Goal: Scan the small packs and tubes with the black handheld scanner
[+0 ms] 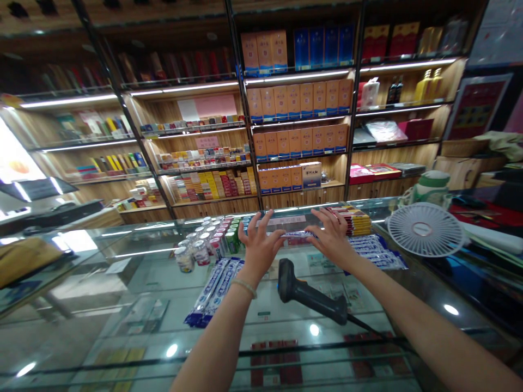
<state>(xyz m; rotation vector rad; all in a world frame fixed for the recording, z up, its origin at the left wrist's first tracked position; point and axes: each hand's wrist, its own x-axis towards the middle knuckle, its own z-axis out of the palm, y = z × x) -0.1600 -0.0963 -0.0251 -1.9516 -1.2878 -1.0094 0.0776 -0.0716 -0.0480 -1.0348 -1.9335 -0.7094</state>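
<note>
A slim blue-and-white packet [297, 234] spans the gap between my two hands, seen nearly edge-on. My left hand [259, 245] is at its left end, thumb against it and the other fingers raised and spread. At the opposite end, my right hand [333, 237] touches it with the thumb, its other fingers also lifted. Its ends are partly hidden by my hands. A dark barcode scanner [312, 294] lies on the glass counter below them. Similar blue-and-white packets [216, 288] lie left of my left wrist, and more packets [373, 250] lie beside my right hand.
Several small round tubs [200, 251] stand in rows at the left. Red-and-yellow packs [353, 220] are stacked behind my right hand. A white fan grille [425, 230] and a green-and-white jug [432, 188] stand at the right. Shelves with boxes [300, 142] line the wall.
</note>
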